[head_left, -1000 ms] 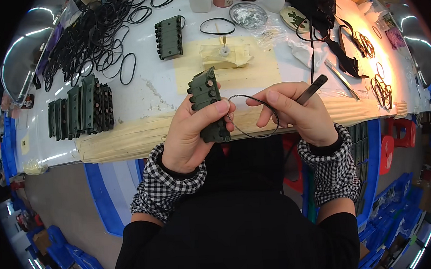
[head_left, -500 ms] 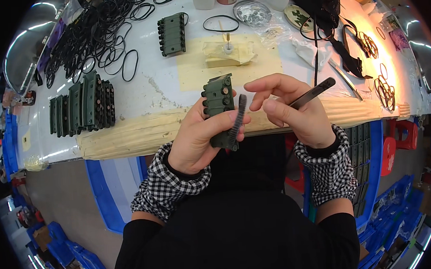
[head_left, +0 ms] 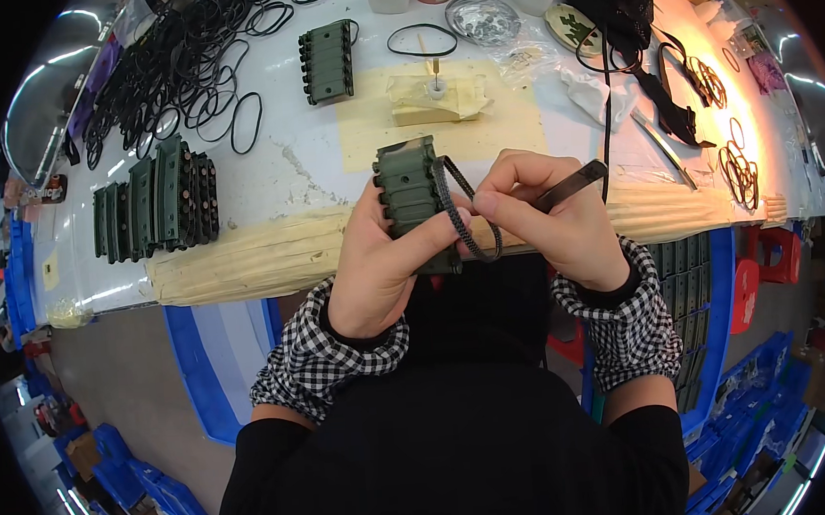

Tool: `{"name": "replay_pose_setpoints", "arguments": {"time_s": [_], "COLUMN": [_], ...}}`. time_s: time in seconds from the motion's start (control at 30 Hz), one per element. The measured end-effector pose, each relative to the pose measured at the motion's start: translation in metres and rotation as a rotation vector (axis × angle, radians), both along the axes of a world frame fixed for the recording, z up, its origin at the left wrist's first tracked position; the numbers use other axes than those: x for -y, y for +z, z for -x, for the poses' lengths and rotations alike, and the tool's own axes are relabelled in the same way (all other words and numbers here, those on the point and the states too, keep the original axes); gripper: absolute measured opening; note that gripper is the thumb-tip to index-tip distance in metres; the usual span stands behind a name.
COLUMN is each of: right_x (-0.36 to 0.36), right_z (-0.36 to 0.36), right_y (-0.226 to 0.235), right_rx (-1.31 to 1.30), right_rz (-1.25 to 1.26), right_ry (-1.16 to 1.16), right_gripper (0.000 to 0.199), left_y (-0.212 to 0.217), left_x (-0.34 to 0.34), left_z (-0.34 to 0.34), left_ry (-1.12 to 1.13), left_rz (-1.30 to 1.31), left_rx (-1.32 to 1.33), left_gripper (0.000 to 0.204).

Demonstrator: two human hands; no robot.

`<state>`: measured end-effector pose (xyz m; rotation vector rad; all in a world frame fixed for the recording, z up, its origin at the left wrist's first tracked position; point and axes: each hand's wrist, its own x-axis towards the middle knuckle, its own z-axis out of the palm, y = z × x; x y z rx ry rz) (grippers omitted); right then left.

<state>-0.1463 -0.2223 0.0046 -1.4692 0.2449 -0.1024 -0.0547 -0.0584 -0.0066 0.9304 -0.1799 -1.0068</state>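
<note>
My left hand (head_left: 370, 260) is closed around a dark green ribbed plastic piece (head_left: 408, 190) with round studs along its edge. Under its thumb it also pins a black ribbed rubber loop (head_left: 452, 175), which stands open beside the green piece. My right hand (head_left: 561, 215) grips dark, flat tweezers (head_left: 573, 184), whose blunt end points up to the right; their tips are hidden. The thumb and forefinger of that hand meet at the right side of the loop and seem to touch it.
Similar green pieces stand in a row (head_left: 159, 202) at the left, and a single one (head_left: 327, 64) lies farther back. A heap of black loops (head_left: 170, 74) covers the far left. A taped block (head_left: 436, 105) holds a small pot with a stick. Blue crates (head_left: 198, 374) flank me below the table edge.
My right hand has moved left to the loop, and its fingers have closed together. The loop has turned from edge-on to show its opening. The green piece has shifted slightly left.
</note>
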Motion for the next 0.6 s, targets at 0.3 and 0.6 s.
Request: {"name": "replay_pose_setpoints", "arguments": {"time_s": [0.3, 0.6], "right_x": [-0.002, 0.001], "right_z": [0.001, 0.004], "right_y": [0.004, 0.01], "right_rx": [-0.064, -0.095], "right_rz": [0.09, -0.122], "right_ry": [0.062, 0.148], "right_gripper": [0.013, 0.02], "left_y": [0.006, 0.006], "left_x": [-0.004, -0.005], "left_z": [-0.007, -0.004], "left_ry": [0.16, 0.229], "left_rz": [-0.069, -0.107], "left_rx": [0.182, 0.202], "left_gripper": [0.038, 0.035]}}
